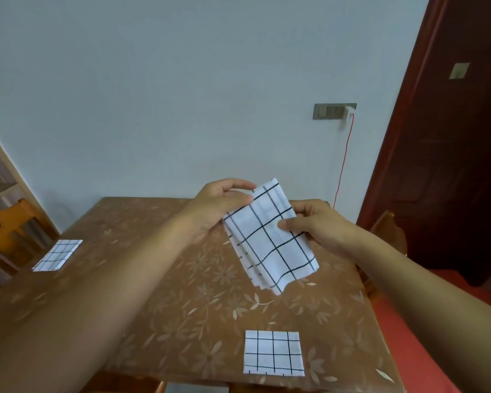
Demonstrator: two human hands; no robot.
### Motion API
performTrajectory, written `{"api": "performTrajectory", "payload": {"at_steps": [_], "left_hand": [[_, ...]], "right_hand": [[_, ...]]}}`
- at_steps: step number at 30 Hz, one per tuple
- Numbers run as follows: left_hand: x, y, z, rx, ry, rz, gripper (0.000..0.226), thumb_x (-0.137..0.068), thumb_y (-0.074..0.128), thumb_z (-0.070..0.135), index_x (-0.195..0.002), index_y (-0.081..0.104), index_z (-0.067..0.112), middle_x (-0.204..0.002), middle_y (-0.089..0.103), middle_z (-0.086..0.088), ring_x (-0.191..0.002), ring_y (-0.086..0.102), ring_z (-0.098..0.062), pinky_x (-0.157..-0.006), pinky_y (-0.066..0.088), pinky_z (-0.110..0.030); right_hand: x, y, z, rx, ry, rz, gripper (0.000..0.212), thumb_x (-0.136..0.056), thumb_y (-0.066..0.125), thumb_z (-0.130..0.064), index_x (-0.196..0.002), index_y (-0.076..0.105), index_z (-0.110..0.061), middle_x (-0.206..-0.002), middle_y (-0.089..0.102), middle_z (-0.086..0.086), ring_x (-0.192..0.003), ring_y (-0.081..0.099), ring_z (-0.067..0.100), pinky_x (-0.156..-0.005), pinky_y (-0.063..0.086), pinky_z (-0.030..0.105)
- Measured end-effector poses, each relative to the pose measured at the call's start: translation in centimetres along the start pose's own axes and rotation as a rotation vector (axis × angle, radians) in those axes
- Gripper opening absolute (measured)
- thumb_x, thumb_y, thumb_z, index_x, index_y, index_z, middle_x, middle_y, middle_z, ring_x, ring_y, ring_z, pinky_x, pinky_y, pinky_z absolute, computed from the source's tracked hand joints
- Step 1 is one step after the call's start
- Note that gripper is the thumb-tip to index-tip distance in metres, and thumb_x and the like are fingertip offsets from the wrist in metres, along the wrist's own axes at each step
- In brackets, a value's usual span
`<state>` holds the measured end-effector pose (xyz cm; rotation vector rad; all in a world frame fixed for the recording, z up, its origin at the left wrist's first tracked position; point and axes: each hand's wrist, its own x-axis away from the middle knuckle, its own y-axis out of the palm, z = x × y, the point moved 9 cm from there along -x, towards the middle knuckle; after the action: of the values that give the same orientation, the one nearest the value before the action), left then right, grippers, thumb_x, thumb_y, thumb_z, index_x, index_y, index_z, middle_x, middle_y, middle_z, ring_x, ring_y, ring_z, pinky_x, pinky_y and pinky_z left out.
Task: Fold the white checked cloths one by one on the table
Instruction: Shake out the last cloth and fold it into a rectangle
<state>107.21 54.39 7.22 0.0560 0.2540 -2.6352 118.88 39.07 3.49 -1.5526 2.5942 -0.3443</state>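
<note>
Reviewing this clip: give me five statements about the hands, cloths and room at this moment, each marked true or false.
1. The left hand and right hand both grip the held cloth. True.
2. The held cloth lies spread flat on the table. False: it hangs from the hands, partly folded.
3. A folded near cloth and a folded left cloth lie on the table. True.
4. Those two folded cloths are stacked together. False: they lie far apart.
5. A red cable runs down the wall from the switch plate. True.
</note>
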Motion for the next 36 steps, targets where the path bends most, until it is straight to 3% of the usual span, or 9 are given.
{"api": "performTrajectory", "payload": {"at_steps": [5,12,14,21,25,28,30,32,36], "left_hand": [[0.7,1.5,-4.0,0.266,-0.096,-0.066,0.029,-0.094,0.068,0.024,-0.117,0.068,0.006,-0.11,0.074,-0.013,-0.099,0.07,-0.028,-0.082,0.055,-0.039],[1.6,3.2,-3.3,-0.072,0.045,0.113,0.018,-0.105,0.048,0.039,-0.122,0.053,0.045,-0.116,0.066,0.026,-0.107,0.063,0.005,-0.086,0.049,-0.022],[1.6,3.2,-3.4,-0.129,0.066,0.116,0.012,-0.104,0.047,0.047,-0.114,0.052,0.051,-0.114,0.067,0.027,-0.107,0.064,0.005,-0.092,0.051,-0.029],[1.8,2.3,-2.6,-0.209,0.249,0.287,0.031,-0.104,0.04,0.048,-0.097,0.044,0.019,-0.078,0.044,-0.01,-0.069,0.042,-0.019,-0.063,0.042,-0.045],[2.3,2.2,-1.6,-0.268,0.318,0.301,0.024,-0.109,0.034,0.038,-0.099,0.046,0.019,-0.081,0.05,-0.005,-0.07,0.046,-0.009,-0.065,0.045,-0.042],[2.3,2.6,-1.9,-0.296,0.327,0.217,0.021,-0.109,0.038,0.035,-0.091,0.043,0.026,-0.072,0.043,0.011,-0.059,0.038,-0.001,-0.057,0.036,-0.025],[2.0,2.4,-2.4,-0.187,0.274,0.178,0.012,-0.106,0.048,0.031,-0.097,0.051,0.025,-0.077,0.059,0.017,-0.068,0.055,0.003,-0.062,0.047,-0.019],[1.3,1.8,-2.5,-0.036,0.212,0.159,0.01,-0.102,0.058,0.029,-0.107,0.06,0.021,-0.096,0.073,0.01,-0.09,0.071,-0.007,-0.077,0.058,-0.026],[0.3,0.1,-1.8,0.031,0.179,0.179,0.011,-0.099,0.064,0.025,-0.089,0.065,0.021,-0.079,0.068,0.006,-0.078,0.066,-0.011,-0.074,0.054,-0.034]], "right_hand": [[0.1,-1.7,1.6,-0.231,0.026,0.157,0.018,-0.097,0.068,-0.009,-0.114,0.074,-0.007,-0.108,0.081,0.01,-0.104,0.076,0.034,-0.083,0.062,0.043],[0.4,0.7,1.8,-0.335,0.01,0.124,0.025,-0.099,0.067,-0.01,-0.123,0.072,-0.011,-0.116,0.079,0.008,-0.108,0.076,0.029,-0.093,0.06,0.05],[0.6,1.2,1.6,-0.346,0.0,0.114,0.025,-0.099,0.066,-0.009,-0.124,0.071,-0.01,-0.116,0.079,0.008,-0.108,0.076,0.028,-0.092,0.06,0.049],[0.7,1.6,1.6,-0.376,-0.004,0.142,0.027,-0.099,0.066,-0.006,-0.125,0.07,-0.008,-0.118,0.078,0.009,-0.11,0.075,0.029,-0.093,0.06,0.047],[0.5,1.2,1.3,-0.408,-0.022,0.214,0.025,-0.103,0.063,-0.022,-0.12,0.072,-0.007,-0.112,0.08,0.01,-0.101,0.077,0.028,-0.079,0.061,0.039],[0.1,0.3,1.0,-0.437,-0.065,0.321,0.034,-0.107,0.057,-0.03,-0.12,0.072,-0.002,-0.113,0.079,0.015,-0.106,0.076,0.033,-0.088,0.062,0.046],[0.0,0.2,0.7,-0.399,-0.1,0.351,0.031,-0.107,0.057,-0.028,-0.116,0.073,-0.002,-0.112,0.078,0.016,-0.107,0.076,0.033,-0.094,0.06,0.049],[0.0,0.5,0.3,-0.323,-0.133,0.358,0.029,-0.107,0.057,-0.026,-0.11,0.073,-0.002,-0.107,0.079,0.016,-0.102,0.077,0.031,-0.09,0.061,0.047],[-0.2,1.2,-1.0,-0.171,-0.193,0.387,0.03,-0.106,0.058,-0.024,-0.097,0.072,0.0,-0.093,0.077,0.016,-0.089,0.076,0.028,-0.076,0.062,0.039]]}}
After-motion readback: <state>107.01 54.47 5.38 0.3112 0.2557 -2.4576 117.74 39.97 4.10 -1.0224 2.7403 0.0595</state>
